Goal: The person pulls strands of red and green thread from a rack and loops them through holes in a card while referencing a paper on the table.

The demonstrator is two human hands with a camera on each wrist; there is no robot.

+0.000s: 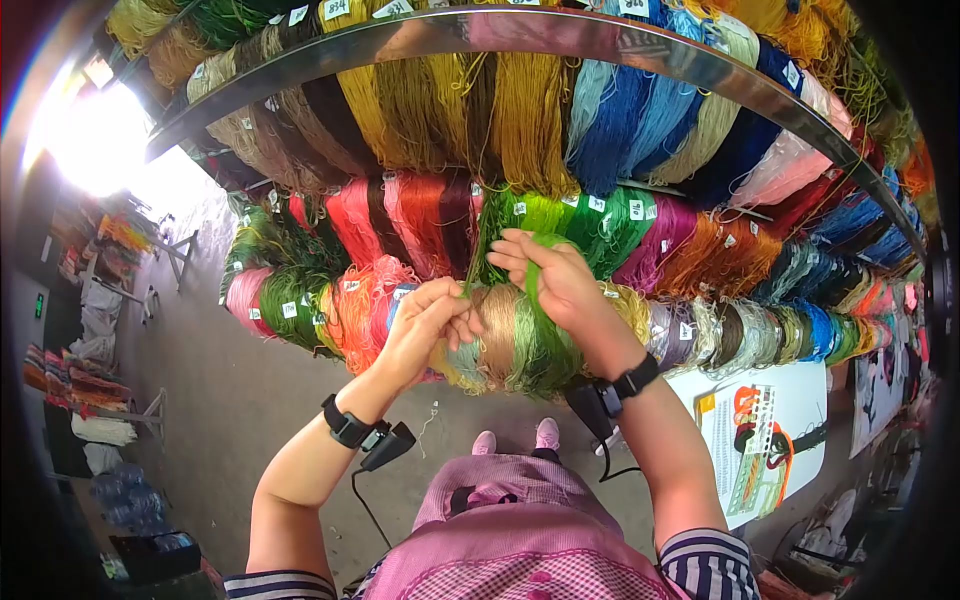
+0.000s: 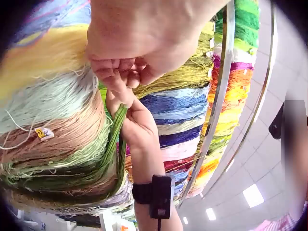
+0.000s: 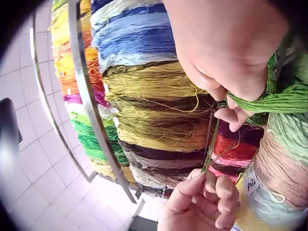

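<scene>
I have the left hand (image 1: 425,325) curled, pinching a thin green thread (image 3: 210,147). The right hand (image 1: 550,275) has its fingers wrapped round a thick bright green bundle of yarn (image 1: 535,335). Both are up near the middle of the far curved metal rack (image 1: 560,30), which is full of colourful yarn.

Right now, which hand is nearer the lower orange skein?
Left. The left hand, pinching a green strand, is beside the orange skein; the right hand grips the green skein farther right.
</scene>
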